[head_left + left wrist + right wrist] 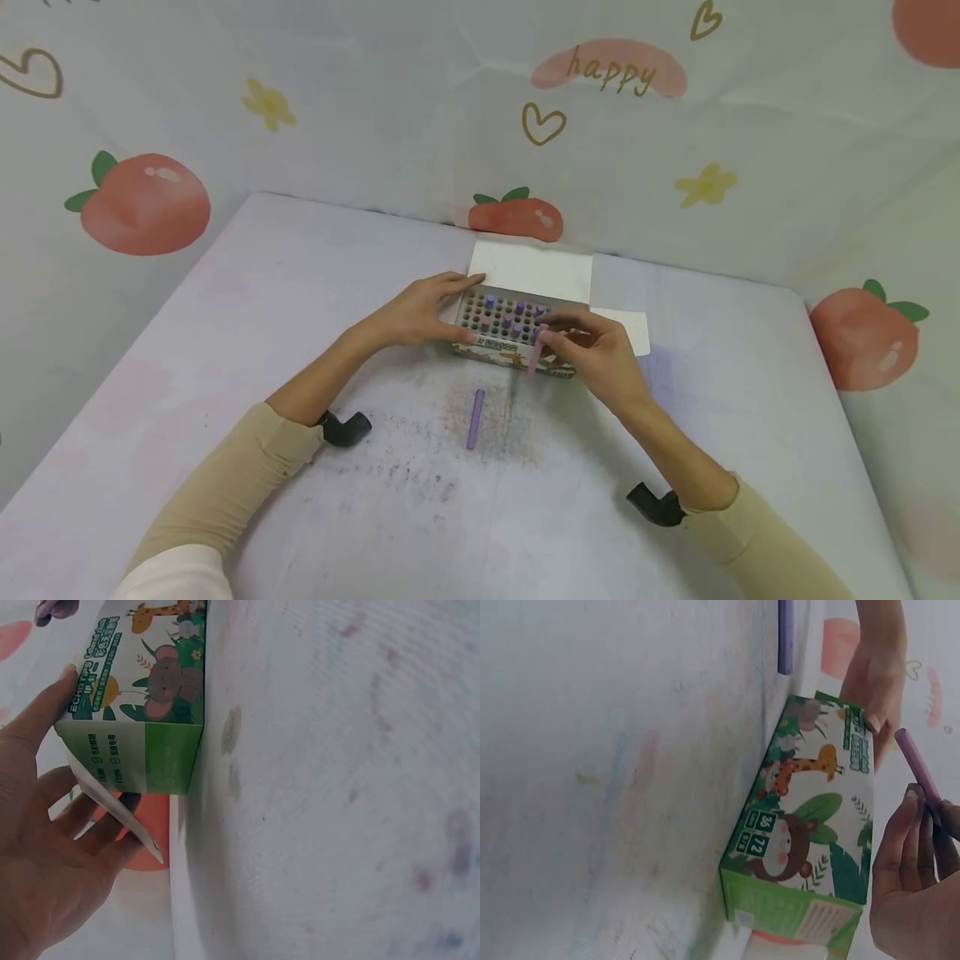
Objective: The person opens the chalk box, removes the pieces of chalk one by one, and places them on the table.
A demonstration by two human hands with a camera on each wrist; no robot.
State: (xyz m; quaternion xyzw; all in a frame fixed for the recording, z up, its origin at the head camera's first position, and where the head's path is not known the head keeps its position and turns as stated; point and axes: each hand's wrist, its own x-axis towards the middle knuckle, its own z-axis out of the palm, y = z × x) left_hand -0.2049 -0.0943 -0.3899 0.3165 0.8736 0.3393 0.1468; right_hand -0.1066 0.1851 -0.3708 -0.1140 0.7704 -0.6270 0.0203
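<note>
A box of chalk (495,353) with animal pictures stands with its lid up. Inside it, purple and pink chalk ends poke out of a holed tray (468,310). My left hand (411,313) grips the box's left end, thumb at the front edge and fingers toward the back; in the left wrist view some fingers (90,817) lie behind a side flap. Above the box's right front, my right hand (600,354) pinches a pink chalk stick (917,766) between thumb and fingers. A purple chalk stick (476,419) lies on the table in front of the box.
Chalk dust and smudges mark the white tablecloth (360,517). The lid (532,268) leans toward the fruit-printed backdrop (420,100), and a white flap (628,331) sticks out to the right. Black curved pieces (347,429) sit at both wrists.
</note>
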